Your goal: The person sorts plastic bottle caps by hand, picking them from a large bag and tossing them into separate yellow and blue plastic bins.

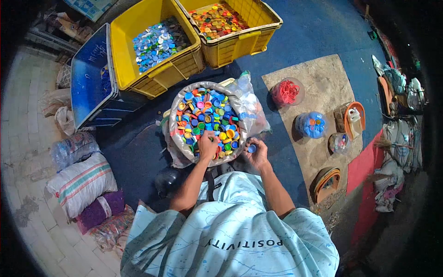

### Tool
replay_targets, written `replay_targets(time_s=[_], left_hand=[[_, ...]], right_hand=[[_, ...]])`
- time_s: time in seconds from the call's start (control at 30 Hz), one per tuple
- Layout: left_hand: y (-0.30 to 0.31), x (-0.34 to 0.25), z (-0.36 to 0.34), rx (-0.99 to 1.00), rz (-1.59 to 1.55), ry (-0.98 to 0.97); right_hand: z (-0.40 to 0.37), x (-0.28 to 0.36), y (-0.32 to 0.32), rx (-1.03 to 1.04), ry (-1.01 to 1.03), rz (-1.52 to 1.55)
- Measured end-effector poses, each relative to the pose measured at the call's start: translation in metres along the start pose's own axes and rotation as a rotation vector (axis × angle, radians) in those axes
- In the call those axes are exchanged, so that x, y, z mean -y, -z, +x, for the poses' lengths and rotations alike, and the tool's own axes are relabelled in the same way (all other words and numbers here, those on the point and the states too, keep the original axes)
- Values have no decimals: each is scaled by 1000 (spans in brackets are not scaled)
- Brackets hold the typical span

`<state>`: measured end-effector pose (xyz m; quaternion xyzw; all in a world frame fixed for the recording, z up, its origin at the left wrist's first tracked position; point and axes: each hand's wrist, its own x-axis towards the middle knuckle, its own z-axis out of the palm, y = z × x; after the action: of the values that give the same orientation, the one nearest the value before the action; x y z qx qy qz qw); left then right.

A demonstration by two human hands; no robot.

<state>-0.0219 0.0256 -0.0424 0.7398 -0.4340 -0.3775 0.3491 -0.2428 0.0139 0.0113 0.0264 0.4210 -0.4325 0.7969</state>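
A round sack [174, 134] with its rim rolled down stands in front of me, filled with bottle caps [203, 108] of many colours. My left hand [207, 147] reaches over its near side, fingers curled together at a dark green bottle cap [211, 138] among the others. Just outside the rim, on the right, my right hand [257, 153] has its fingers closed on a blue bottle cap [252, 148]. A clear plastic bag [251, 104] lies against the sack's right side.
Yellow crates [161, 69] [240, 44] with sorted caps and a blue crate [85, 92] stand beyond. On a tan mat [318, 74] at right are tubs of red strips [287, 92] and blue caps [310, 124], and an orange container [359, 113]. Stuffed sacks [85, 182] line the left.
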Motion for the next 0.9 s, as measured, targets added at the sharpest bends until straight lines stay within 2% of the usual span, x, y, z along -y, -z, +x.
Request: replay_targets(time_s=[0.07,0.1,0.2,0.23,0.33,0.47,0.5,0.63,0.73,0.9], left_hand=[[-1,-22,5,-75,182,-158],[-3,-24,10,-37,140,-158],[-4,-27,11,-149,296,-208],[-3,-24,9,-187,323,-190],[5,-9,5,-196,230,-16],[12,13,0,-80,286,-119],[15,-2,-1,-40,237,-172],[6,-18,0,-48,478,-300],[4,-22,7,52,539,-299],[8,-38,14,77,577,-225]], right_hand=[[0,-8,7,6,-30,-6],[-2,-11,3,-15,-27,-45],[-5,-16,1,-32,-57,-94],[-3,-17,5,17,-58,-109],[-4,-18,2,-39,-14,-276],[1,-15,3,-33,-84,-191],[2,-14,1,-27,-84,-204],[6,-10,-6,-14,-41,-308],[8,-8,-9,-17,-43,-316],[4,-7,-14,-16,-33,-341]])
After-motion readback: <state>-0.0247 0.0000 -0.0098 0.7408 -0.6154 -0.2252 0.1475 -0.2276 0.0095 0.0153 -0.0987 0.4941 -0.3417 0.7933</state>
